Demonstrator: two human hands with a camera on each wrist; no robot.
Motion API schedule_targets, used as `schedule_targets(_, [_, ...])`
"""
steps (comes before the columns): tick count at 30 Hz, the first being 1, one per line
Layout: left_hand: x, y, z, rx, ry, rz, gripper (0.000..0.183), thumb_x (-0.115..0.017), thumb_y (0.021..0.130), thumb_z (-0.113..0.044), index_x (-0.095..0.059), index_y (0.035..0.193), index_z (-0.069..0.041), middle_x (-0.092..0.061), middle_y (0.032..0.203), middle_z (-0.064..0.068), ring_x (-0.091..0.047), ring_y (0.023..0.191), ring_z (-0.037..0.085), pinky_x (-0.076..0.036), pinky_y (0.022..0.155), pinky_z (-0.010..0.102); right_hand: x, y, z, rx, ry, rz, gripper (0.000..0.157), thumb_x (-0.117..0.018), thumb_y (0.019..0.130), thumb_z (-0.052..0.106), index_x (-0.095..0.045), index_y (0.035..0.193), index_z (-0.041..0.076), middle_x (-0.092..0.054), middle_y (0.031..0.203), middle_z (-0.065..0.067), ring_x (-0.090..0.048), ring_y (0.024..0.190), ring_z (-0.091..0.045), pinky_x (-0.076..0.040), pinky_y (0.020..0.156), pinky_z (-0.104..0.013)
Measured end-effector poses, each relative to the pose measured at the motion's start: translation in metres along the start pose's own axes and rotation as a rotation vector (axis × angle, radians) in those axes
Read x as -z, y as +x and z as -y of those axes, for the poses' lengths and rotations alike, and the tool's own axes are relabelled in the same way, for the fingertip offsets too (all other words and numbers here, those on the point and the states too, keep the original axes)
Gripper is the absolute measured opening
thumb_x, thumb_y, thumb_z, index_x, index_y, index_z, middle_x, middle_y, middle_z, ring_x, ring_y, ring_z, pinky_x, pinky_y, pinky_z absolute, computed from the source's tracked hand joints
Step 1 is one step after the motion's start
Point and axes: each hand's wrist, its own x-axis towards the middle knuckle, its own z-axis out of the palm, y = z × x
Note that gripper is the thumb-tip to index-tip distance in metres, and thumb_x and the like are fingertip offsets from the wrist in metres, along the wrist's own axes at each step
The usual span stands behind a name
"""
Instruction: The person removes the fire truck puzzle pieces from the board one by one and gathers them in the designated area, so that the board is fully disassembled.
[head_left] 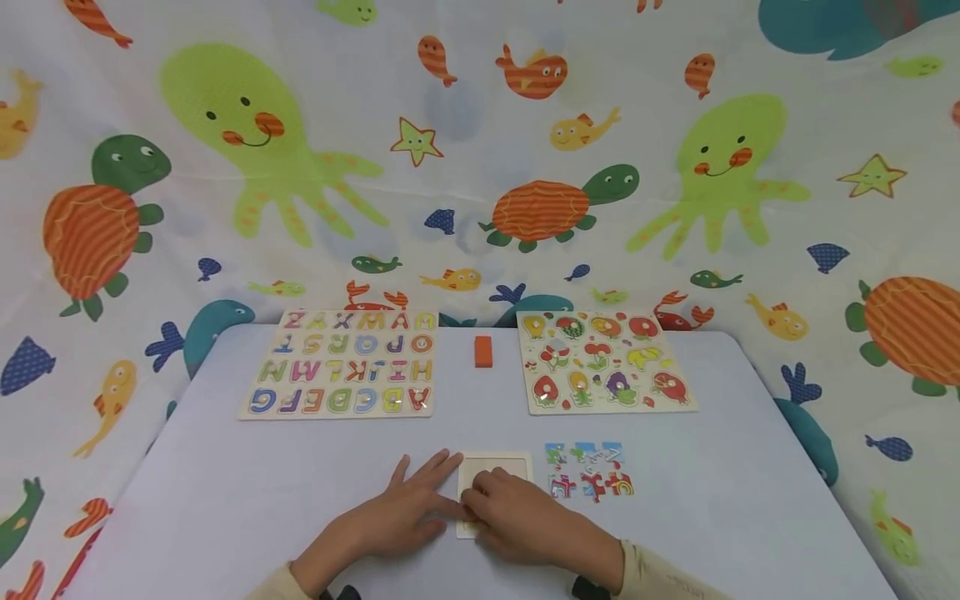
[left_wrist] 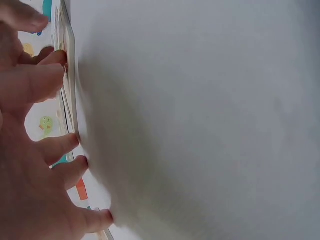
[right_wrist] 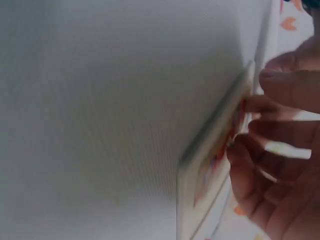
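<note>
A white cloth (head_left: 465, 175) printed with turtles, octopuses and fish fills the upper part of the frame from its left edge across, and a white table (head_left: 172, 500) spreads below it. Left of centre, near the table's far edge, lies a letter board (head_left: 339, 365) with rows of coloured capitals. At the lower left a pale sleeve (head_left: 281, 585) leads to the left hand (head_left: 403, 512), palm down with its fingers spread; one fingertip touches the upper-left corner of a small pale wooden tray (head_left: 487, 462) and another finger reaches over its left side. The tray lies flat at the lower centre of the frame, and above it, between the two boards, is an orange block (head_left: 483, 352). The right hand (head_left: 528, 518) covers the tray's lower right, its fingers bent and their tips over the tray; the right wrist view shows them at a red and blue piece (right_wrist: 215, 164) inside it, though whether they pinch it I cannot tell. Just right of the tray, six jigsaw pieces (head_left: 592, 483) lie in two rows of three. Above these, at right of centre, lies a fruit board (head_left: 607, 365) with pictures of fruit and vegetables.
</note>
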Motion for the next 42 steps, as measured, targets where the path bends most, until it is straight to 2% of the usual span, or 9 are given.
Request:
schedule_targets(5, [0.000, 0.002, 0.000, 0.000, 0.014, 0.002, 0.035, -0.070, 0.094, -0.012, -0.076, 0.122, -0.032, -0.030, 0.166, 0.013, -0.016, 0.155, 0.037, -0.007, 0.110, 0.080, -0.008, 0.006, 0.010, -0.126, -0.024, 0.001, 0.021, -0.082, 0.086, 0.024, -0.064, 0.096, 0.019, -0.051, 0.087, 0.009, -0.044, 0.076, -0.004, -0.041, 0.061, -0.016])
schedule_targets(10, [0.002, 0.000, 0.000, -0.001, -0.002, 0.010, 0.036, -0.069, 0.094, -0.012, -0.075, 0.123, -0.032, -0.028, 0.166, 0.013, -0.015, 0.155, 0.037, -0.005, 0.111, 0.079, -0.011, 0.009, 0.014, -0.229, 0.105, -0.030, 0.021, -0.080, 0.088, 0.019, -0.059, 0.090, 0.016, -0.046, 0.079, 0.008, -0.043, 0.066, -0.003, -0.040, 0.055, -0.019])
schedule_targets(15, [0.003, -0.001, 0.000, -0.004, -0.015, -0.004, 0.028, -0.067, 0.096, -0.012, -0.065, 0.122, -0.023, -0.029, 0.166, 0.013, -0.017, 0.155, 0.036, -0.006, 0.113, 0.077, -0.015, 0.011, 0.013, -0.284, 0.202, -0.059, 0.019, -0.076, 0.091, 0.013, -0.058, 0.095, 0.014, -0.046, 0.079, 0.008, -0.042, 0.062, -0.004, -0.039, 0.053, -0.021])
schedule_targets(20, [-0.001, 0.000, -0.002, 0.035, 0.039, -0.040, 0.057, -0.073, 0.094, -0.023, -0.051, 0.144, -0.009, -0.032, 0.165, 0.010, -0.022, 0.154, 0.033, -0.010, 0.115, 0.073, -0.018, 0.011, 0.010, -0.326, 0.282, -0.069, 0.025, -0.078, 0.089, 0.015, -0.057, 0.103, 0.013, -0.045, 0.082, 0.007, -0.044, 0.062, -0.004, -0.038, 0.052, -0.020])
schedule_targets(23, [-0.004, 0.003, -0.004, 0.059, 0.092, -0.068, 0.068, -0.075, 0.092, -0.029, -0.047, 0.150, -0.007, -0.035, 0.164, 0.008, -0.025, 0.153, 0.032, -0.015, 0.115, 0.072, -0.019, 0.011, 0.008, -0.331, 0.325, -0.091, 0.027, -0.078, 0.089, 0.016, -0.055, 0.104, 0.015, -0.045, 0.083, 0.008, -0.044, 0.063, -0.004, -0.037, 0.052, -0.020])
schedule_targets(27, [-0.007, 0.006, -0.005, 0.075, 0.144, -0.098, 0.067, -0.078, 0.090, -0.033, -0.052, 0.147, -0.008, -0.039, 0.162, 0.007, -0.030, 0.151, 0.032, -0.019, 0.114, 0.073, -0.022, 0.011, 0.005, -0.333, 0.409, -0.121, 0.025, -0.076, 0.090, 0.016, -0.052, 0.097, 0.019, -0.045, 0.076, 0.011, -0.043, 0.062, -0.003, -0.035, 0.053, -0.020])
schedule_targets(32, [-0.010, 0.008, -0.009, 0.079, 0.188, -0.117, 0.068, -0.081, 0.088, -0.033, -0.054, 0.145, -0.007, -0.041, 0.160, 0.008, -0.032, 0.150, 0.032, -0.022, 0.111, 0.075, -0.022, 0.009, 0.000, -0.332, 0.589, -0.147, 0.025, -0.076, 0.090, 0.012, -0.051, 0.090, 0.020, -0.045, 0.066, 0.012, -0.041, 0.058, -0.002, -0.031, 0.052, -0.020])
schedule_targets(36, [-0.010, 0.008, -0.012, 0.078, 0.227, -0.134, 0.068, -0.082, 0.086, -0.033, -0.055, 0.142, -0.006, -0.043, 0.158, 0.010, -0.034, 0.148, 0.033, -0.026, 0.109, 0.076, -0.022, 0.007, -0.006, -0.312, 0.690, -0.155, 0.022, -0.075, 0.091, 0.012, -0.053, 0.089, 0.019, -0.046, 0.068, 0.013, -0.041, 0.059, -0.001, -0.031, 0.054, -0.018])
schedule_targets(42, [-0.011, 0.010, -0.015, 0.098, 0.252, -0.136, 0.067, -0.082, 0.086, -0.034, -0.056, 0.141, -0.005, -0.044, 0.157, 0.011, -0.035, 0.148, 0.035, -0.027, 0.108, 0.076, -0.007, -0.014, -0.023, -0.294, 0.773, -0.130, 0.019, -0.075, 0.094, 0.020, -0.056, 0.092, 0.019, -0.049, 0.073, 0.011, -0.045, 0.067, -0.002, -0.035, 0.059, -0.019])
